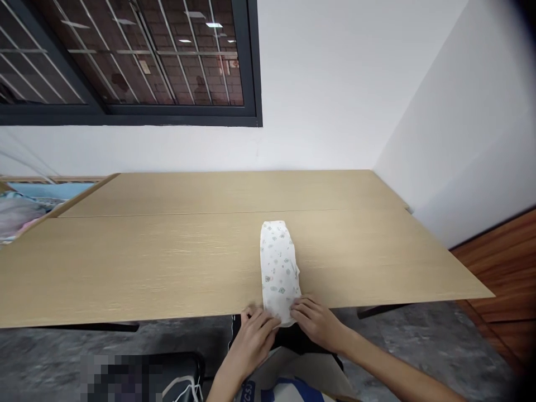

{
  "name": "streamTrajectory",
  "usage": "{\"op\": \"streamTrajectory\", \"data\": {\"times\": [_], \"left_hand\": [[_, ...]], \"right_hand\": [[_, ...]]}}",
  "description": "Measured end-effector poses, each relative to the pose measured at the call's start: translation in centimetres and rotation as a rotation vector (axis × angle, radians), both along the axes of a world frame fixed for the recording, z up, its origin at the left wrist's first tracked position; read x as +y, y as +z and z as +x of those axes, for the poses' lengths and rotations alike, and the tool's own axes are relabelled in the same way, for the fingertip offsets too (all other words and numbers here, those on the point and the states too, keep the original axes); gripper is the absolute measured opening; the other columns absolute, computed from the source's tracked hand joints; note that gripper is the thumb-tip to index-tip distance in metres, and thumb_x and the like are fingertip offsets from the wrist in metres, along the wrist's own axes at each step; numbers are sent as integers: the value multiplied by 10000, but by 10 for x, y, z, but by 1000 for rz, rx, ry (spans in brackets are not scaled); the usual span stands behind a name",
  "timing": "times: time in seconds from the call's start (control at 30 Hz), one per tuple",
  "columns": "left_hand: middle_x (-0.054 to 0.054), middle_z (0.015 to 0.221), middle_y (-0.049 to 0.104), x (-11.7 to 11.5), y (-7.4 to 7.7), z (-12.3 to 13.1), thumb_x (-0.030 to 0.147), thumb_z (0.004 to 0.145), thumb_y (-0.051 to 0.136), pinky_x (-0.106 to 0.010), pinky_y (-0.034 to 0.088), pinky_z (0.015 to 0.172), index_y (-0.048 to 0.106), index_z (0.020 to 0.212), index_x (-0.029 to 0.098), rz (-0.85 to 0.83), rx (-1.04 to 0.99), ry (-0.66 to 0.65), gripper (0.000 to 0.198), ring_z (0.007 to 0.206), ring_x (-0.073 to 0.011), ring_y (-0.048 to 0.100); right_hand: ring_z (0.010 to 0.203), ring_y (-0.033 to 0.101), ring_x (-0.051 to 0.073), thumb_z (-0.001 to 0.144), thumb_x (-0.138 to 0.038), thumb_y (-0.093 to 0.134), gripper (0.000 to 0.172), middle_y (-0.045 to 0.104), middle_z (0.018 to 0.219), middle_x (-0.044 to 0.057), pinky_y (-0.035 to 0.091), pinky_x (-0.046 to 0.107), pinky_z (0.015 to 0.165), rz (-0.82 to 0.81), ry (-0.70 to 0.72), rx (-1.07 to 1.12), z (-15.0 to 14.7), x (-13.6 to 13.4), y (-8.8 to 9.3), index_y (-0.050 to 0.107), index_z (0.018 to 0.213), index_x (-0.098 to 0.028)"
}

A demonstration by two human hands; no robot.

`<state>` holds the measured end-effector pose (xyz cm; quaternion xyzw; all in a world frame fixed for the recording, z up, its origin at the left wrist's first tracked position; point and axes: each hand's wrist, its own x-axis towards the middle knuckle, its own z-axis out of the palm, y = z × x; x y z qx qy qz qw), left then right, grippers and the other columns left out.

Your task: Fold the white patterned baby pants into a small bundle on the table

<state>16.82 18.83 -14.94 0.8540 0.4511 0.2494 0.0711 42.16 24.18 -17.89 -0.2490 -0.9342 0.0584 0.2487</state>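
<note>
A long, narrow piece of folded white cloth (278, 262) with a small greenish-grey print lies on the wooden table, its near end at the table's front edge. What kind of garment or cloth it is, I cannot make out. My left hand (256, 334) is at the near left corner, fingers bent and closed on the cloth's edge. On the near right side, my right hand (315, 321) pinches the other edge with curled fingers. Both thumbs are mostly hidden.
The light wooden table (146, 262) has a seam across it and stands against a white wall (318, 84). A barred window (167, 56) is at upper left. Fabric (25, 212) lies beyond the left edge. A black chair (180, 365) with a white cord is below left.
</note>
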Motion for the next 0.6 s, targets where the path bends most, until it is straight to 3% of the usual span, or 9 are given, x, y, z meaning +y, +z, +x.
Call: {"op": "streamTrajectory", "data": {"times": [0.1, 0.17, 0.27, 0.33, 0.47, 0.6], "left_hand": [[-22, 972, 724, -4, 18, 3, 186, 994, 611, -323, 450, 808, 665, 1190, 262, 92, -137, 16, 218, 884, -168, 657], [-45, 1026, 699, 0, 25, 5, 162, 970, 637, -325, 481, 823, 653, 1201, 249, 235, -271, 153, 247, 948, -182, 660], [-77, 1055, 621, 13, 27, 10, 108, 934, 641, -320, 530, 801, 651, 1121, 211, 459, -470, 375, 214, 994, -200, 640], [-79, 1039, 591, 23, 24, 15, 89, 924, 631, -307, 545, 765, 644, 1076, 202, 508, -507, 393, 190, 975, -196, 630], [-111, 1127, 614, 39, 13, 35, 142, 950, 602, -352, 577, 850, 616, 1180, 205, 371, -389, 306, 239, 1047, -219, 633], [-172, 1387, 582, 49, -7, 62, 217, 969, 568, -455, 554, 994, 530, 1404, 176, 170, -127, 361, 438, 1257, -297, 588]], "right_hand": [[845, 689, 213, 1024, -116, 470, 202, 715, 914, 66, 562, 371, 831, -112, -15, 26, 5, -4, 25, 608, 1149, -193], [837, 684, 207, 1053, -176, 471, 180, 710, 942, 63, 548, 340, 779, -208, -39, 64, 7, 5, 48, 595, 1178, -209], [919, 677, 207, 1077, -257, 476, 171, 692, 1048, 65, 539, 325, 792, -352, -87, 155, 5, 35, 77, 591, 1203, -239], [935, 659, 205, 1079, -284, 479, 168, 665, 1067, 67, 539, 337, 819, -380, -112, 246, -2, 65, 86, 602, 1186, -244], [1034, 618, 227, 1057, -295, 516, 161, 610, 1081, 82, 521, 390, 934, -327, -178, 378, -22, 136, 75, 647, 1121, -227], [1053, 603, 227, 1032, -286, 549, 160, 602, 1061, 74, 491, 396, 992, -347, -276, 397, -41, 197, 46, 685, 1074, -214]]}}
